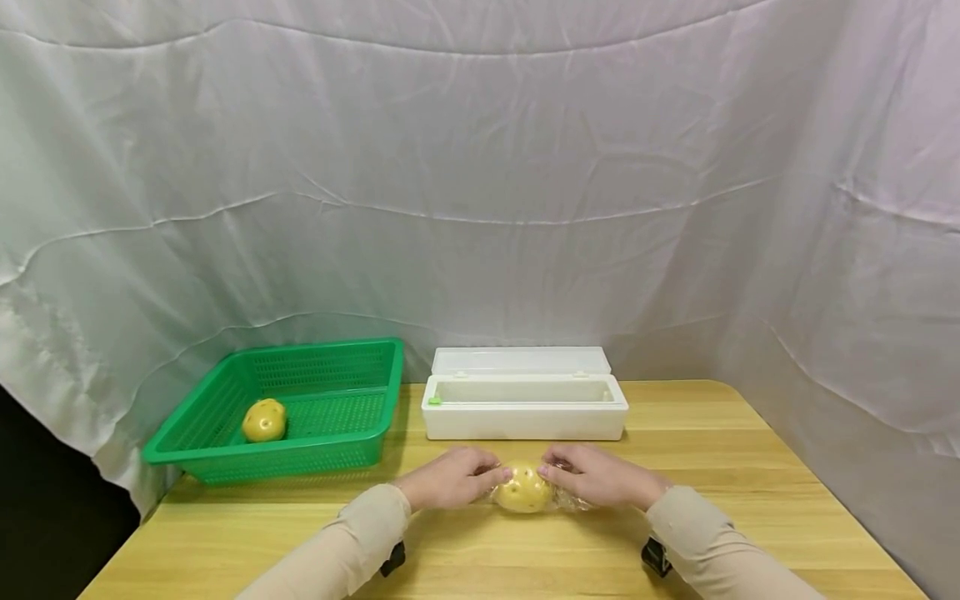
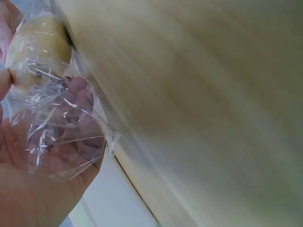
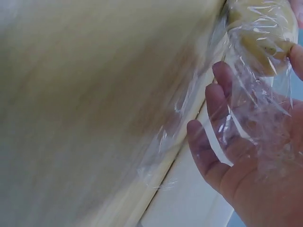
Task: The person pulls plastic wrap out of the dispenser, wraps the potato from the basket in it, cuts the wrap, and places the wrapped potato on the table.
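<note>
A yellow potato [image 1: 523, 488] sits low over the table in front of me, with clear plastic wrap [image 1: 572, 500] around it. My left hand [image 1: 453, 478] holds its left end, thumb on top. From the other side my right hand [image 1: 600, 477] holds the right end, also with the thumb on the potato. In the left wrist view, loose crinkled plastic wrap [image 2: 52, 127] spreads across the curled left fingers. The right wrist view shows more plastic wrap [image 3: 255, 90] trailing over the right palm, and the fingers [image 3: 201, 146] lie bent behind it.
A white box [image 1: 525, 422] with its lid raised stands just behind the hands, a small green piece [image 1: 435, 400] at its left end. On the left, a green basket [image 1: 300, 457] contains another potato [image 1: 265, 420]. A pale curtain [image 1: 480, 183] hangs behind the wooden table [image 1: 750, 475].
</note>
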A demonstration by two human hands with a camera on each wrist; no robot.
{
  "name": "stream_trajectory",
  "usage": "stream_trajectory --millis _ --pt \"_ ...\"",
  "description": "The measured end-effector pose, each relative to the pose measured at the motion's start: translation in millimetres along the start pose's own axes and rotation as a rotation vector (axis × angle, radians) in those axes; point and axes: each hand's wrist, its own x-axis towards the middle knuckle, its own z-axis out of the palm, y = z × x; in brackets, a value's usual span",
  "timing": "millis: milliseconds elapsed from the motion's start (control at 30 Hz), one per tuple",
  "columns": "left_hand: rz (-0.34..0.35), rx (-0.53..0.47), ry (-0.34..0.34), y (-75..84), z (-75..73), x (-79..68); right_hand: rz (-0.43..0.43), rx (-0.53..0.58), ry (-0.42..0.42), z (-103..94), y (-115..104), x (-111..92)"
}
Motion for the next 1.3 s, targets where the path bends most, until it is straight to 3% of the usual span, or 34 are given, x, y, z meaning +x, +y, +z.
stream_trajectory --millis 267,567,867,1067,1300 --pt "-0.062 0.011 0.016 -3.2 0.8 0.5 -0.004 -0.050 -0.019 1.3 4.6 4.8" --pt "0.018 0.107 0.139 -0.9 -0.2 2.7 -0.063 -0.119 0.087 3.4 2.7 6.5" --pt "0.054 0.192 0.109 4.6 -4.4 -1.3 -0.136 -0.200 0.078 2.1 -10.0 -0.1" --pt "0.124 0.209 0.091 4.1 -2.7 2.6 -0.169 -0.162 0.073 1.4 -4.8 3.5" --pt "0.112 0.225 0.087 3.4 -6.2 1.0 -0.144 -0.125 0.069 2.3 0.4 8.5"
